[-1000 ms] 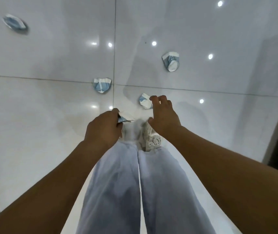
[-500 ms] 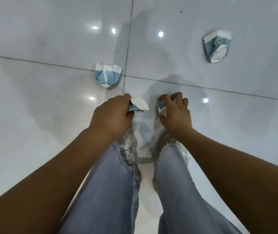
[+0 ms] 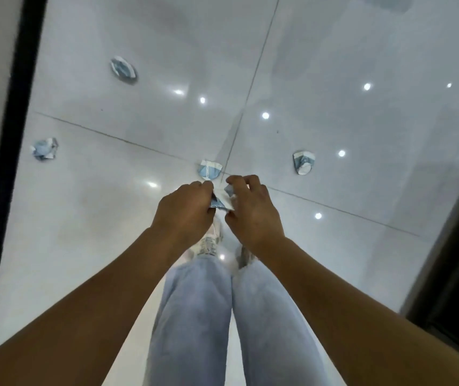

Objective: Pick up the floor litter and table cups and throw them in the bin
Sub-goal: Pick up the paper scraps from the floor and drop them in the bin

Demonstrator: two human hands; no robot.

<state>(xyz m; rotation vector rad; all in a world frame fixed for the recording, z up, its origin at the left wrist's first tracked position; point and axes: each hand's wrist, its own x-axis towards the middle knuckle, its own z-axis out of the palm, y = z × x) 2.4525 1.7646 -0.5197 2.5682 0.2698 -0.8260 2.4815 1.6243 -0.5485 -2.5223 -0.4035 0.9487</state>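
Both hands are meeting above the shoes — left hand (image 3: 185,208) pinching a crumpled blue-white cup (image 3: 218,203), its long axis slanting up-right; right hand (image 3: 253,210) curling round another scrap (image 3: 229,190).

The crumpled paper (image 3: 221,200) between the left hand (image 3: 185,208) and right hand (image 3: 252,211) is mostly hidden, and the dark cabinet (image 3: 456,274) at 4 o'clock is cut off.

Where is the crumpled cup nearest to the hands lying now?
In the head view the nearest crumpled cup lies on the floor just beyond the left hand, where the tile joints cross, near centre.
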